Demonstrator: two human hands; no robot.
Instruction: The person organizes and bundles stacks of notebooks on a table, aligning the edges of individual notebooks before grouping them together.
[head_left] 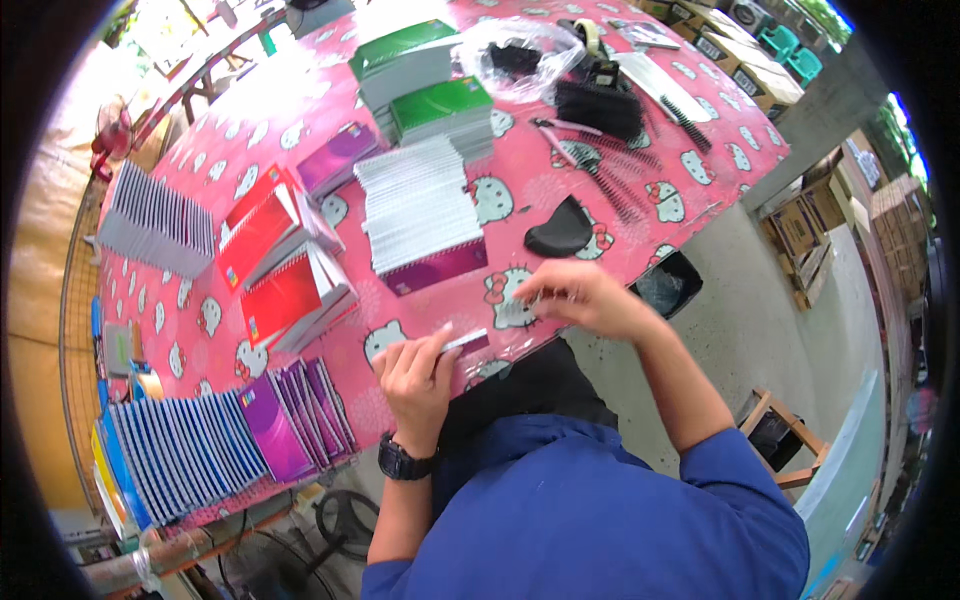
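At the table's near edge, my left hand (413,375) is closed on a small purple notebook (470,345), seen nearly edge-on with white pages. Over the table to its right, my right hand (578,297) is raised with thumb and fingers curled together; whatever may be between them is too small to make out. Just beyond that hand lies a black curved object (560,230). Ahead of my hands stands a long row of spiral notebooks (422,205), page edges up, a purple cover (435,268) facing me.
Red notebooks (285,300), green notebook stacks (440,105) and a blue-edged notebook row (185,455) with purple ones (280,430) crowd the pink table (600,260). Pliers (562,145), black spiral coils (610,185) and a plastic bag (535,55) lie farther back. A black bin (668,283) stands beside the table.
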